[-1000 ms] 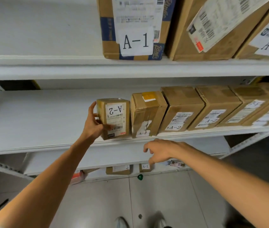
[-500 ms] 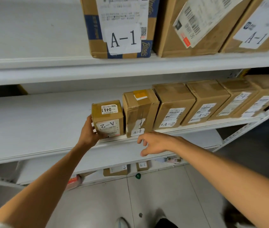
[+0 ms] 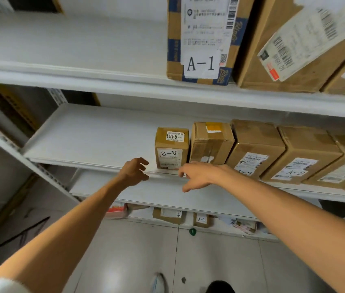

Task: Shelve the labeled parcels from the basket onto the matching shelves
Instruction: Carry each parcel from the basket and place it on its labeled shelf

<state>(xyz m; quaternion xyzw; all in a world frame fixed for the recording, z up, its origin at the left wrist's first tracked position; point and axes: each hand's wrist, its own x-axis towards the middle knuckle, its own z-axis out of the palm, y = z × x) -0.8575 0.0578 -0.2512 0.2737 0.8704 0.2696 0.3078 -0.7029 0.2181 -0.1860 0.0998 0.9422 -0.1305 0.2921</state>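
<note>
While the parcel (image 3: 171, 151) stands shelved, left hand (image 3: 133, 172) and right hand (image 3: 197, 174) hang empty, half-open, just below.

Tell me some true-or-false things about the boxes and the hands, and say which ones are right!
1. The small A-2 box stands on the middle shelf. True.
2. The left hand grips that box. False: it is beside the box, apart from it, and holds nothing.
3. The big A-1 box sits on the upper shelf. True.
4. The small A-2 box is at the right end of the row of parcels. False: it is at the left end.
5. A little green thing lies on the floor. True.
</note>
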